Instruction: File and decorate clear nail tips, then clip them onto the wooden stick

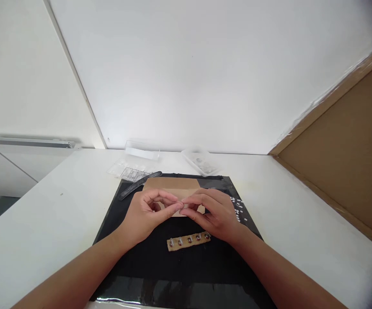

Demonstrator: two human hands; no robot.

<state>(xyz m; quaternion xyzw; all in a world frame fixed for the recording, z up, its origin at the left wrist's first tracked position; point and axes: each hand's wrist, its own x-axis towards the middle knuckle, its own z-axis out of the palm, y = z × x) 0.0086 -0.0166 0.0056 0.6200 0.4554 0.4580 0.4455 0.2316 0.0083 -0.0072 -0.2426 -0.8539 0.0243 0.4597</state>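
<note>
My left hand (145, 214) and my right hand (213, 212) meet over the black mat (147, 264), fingertips almost touching. Thumb and forefinger of each are pinched together at the same spot. Whatever lies between the tips is too small or too hidden to name. Behind the hands, partly covered by them, is a tan card or paper sheet (173, 183). Nearer to me, below the fingers, a tan strip (186, 246) bears a row of several small, shiny dark brown pieces with whitish tabs.
A dark nail file (140, 185) lies at the mat's back left. Beyond it are clear plastic packaging (134, 165) and a translucent tray (201, 163). Several small white bits (238, 210) are scattered on the mat's right. A cardboard panel (340, 154) stands at the right.
</note>
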